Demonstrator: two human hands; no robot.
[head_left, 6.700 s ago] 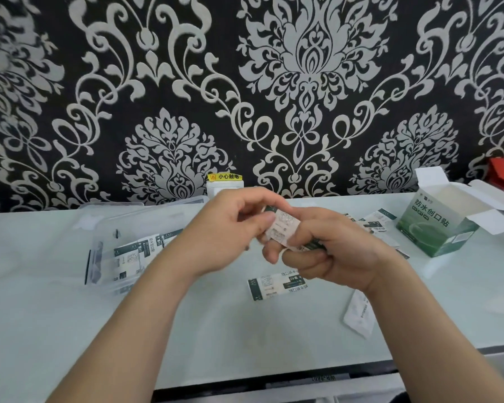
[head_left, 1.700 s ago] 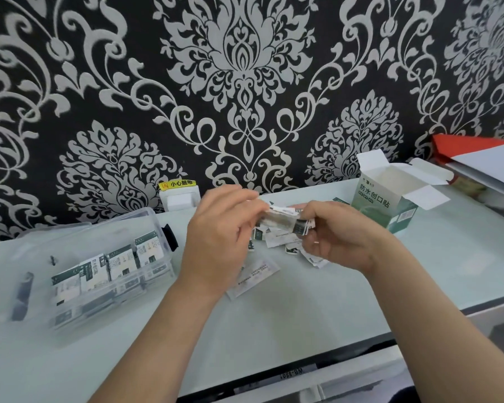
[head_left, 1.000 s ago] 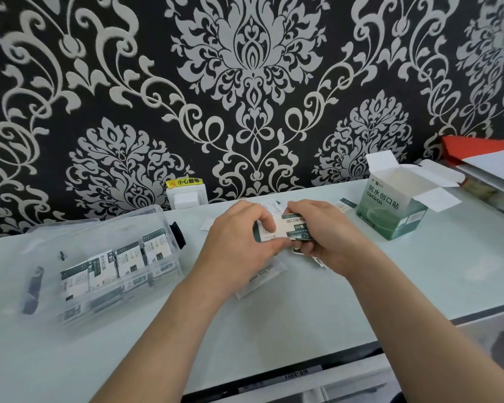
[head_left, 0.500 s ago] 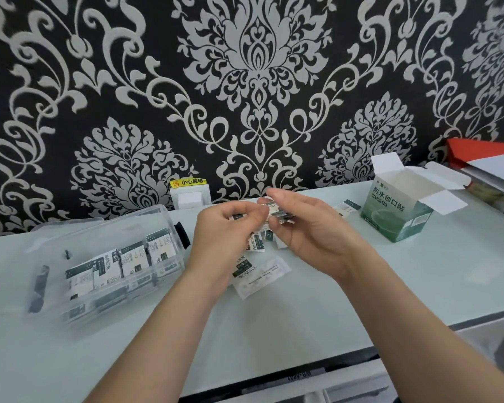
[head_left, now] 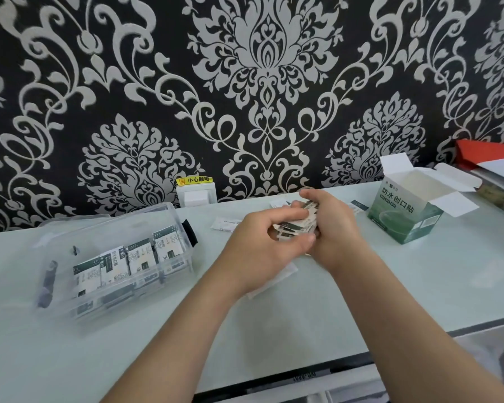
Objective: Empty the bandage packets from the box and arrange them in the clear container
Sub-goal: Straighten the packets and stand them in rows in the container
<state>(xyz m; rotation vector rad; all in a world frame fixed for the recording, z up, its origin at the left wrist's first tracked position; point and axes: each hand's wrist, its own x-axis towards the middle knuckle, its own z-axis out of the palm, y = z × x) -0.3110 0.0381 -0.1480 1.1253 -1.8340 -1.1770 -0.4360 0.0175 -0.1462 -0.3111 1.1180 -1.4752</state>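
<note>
You have a small stack of bandage packets (head_left: 296,225) clamped between both hands, off to the right of the clear container (head_left: 122,228). Your left hand (head_left: 262,242) curls round the near end with the thumb across the front. Your right hand (head_left: 335,228) cups the far side, fingers bent over the top edge. A row of packets (head_left: 128,261) stands inside the clear container, printed faces towards you. A loose packet (head_left: 226,223) lies on the desk (head_left: 274,330) just right of the container's black latch (head_left: 191,232). Another seems to lie under your wrists, though your hands hide most of it. The box (head_left: 405,219) sits farther right of the container again, flaps open.

These packets are thin, light paper sleeves, slick against one another, so a stack is likely to fan or slide. Pinch it by the short ends, squared up, not by the flat faces.

The box reads "防水创口贴". A yellow label (head_left: 194,179) on the wall socket behind the container reads "小心触电". Print on the packets is too small to read.
</note>
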